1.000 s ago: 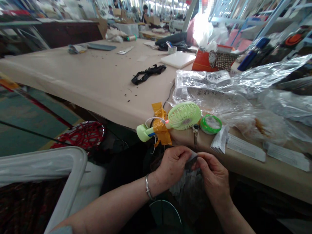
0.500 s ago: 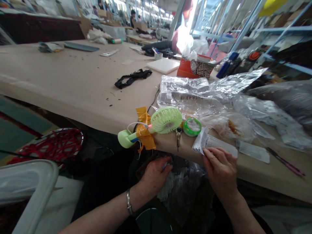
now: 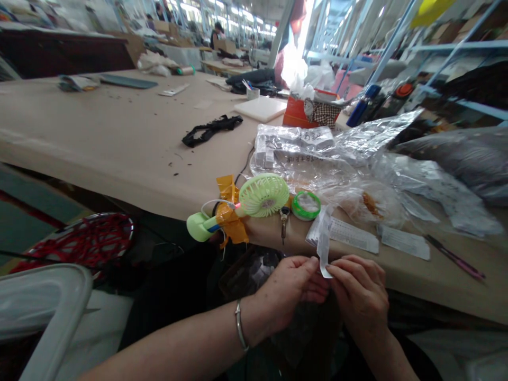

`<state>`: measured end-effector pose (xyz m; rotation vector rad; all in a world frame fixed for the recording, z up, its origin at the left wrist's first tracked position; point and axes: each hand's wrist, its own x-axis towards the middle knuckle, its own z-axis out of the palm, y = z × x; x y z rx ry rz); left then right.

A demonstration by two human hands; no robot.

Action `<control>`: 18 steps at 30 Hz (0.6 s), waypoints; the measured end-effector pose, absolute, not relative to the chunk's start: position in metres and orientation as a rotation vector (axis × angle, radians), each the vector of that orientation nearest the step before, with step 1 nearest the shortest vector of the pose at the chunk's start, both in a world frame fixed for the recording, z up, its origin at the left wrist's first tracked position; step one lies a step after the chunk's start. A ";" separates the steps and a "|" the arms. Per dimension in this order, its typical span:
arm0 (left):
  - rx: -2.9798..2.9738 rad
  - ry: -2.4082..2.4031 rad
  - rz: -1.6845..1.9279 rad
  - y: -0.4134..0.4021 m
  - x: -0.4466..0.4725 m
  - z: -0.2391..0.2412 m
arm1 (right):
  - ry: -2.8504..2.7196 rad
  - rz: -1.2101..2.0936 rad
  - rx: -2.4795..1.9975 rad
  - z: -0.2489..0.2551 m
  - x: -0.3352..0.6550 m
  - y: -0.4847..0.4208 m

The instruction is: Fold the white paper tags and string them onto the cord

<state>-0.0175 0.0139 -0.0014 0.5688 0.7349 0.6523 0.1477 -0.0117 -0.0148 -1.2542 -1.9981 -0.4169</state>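
Just off the table's front edge, my right hand (image 3: 359,291) pinches the lower end of a white label strip (image 3: 324,246) between thumb and forefinger. The strip hangs down from a stack of white labels (image 3: 313,233) on the edge. My left hand (image 3: 291,291), with a metal bangle at the wrist, is beside the strip's lower end. Its thumb and forefinger are pressed together, and what they hold, if anything, is hidden. Left of the stack lie a green round container (image 3: 306,205) with whitish contents and a thin metal-tipped tool (image 3: 283,225).
A light-green fan (image 3: 264,194) is fixed to the table edge with orange tape (image 3: 230,222). Printed paper slips (image 3: 405,243), pink-handled tweezers (image 3: 456,258) and clear plastic bags (image 3: 301,153) lie rightward. A black fabric piece (image 3: 212,129) is farther back. Below left is a basket of red strips (image 3: 83,243).
My left hand has moved right and up from below the table edge to beside my right hand. The label strip has been drawn down off the stack by my right hand.
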 end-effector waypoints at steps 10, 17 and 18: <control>0.453 0.720 0.684 0.019 0.000 -0.003 | -2.042 -0.303 -1.231 -0.015 0.134 -0.039; 0.465 0.749 0.681 0.022 0.003 0.000 | -2.117 -0.259 -1.154 -0.010 0.133 -0.038; 0.477 0.756 0.679 0.022 0.003 0.000 | -2.128 -0.235 -1.140 -0.009 0.135 -0.038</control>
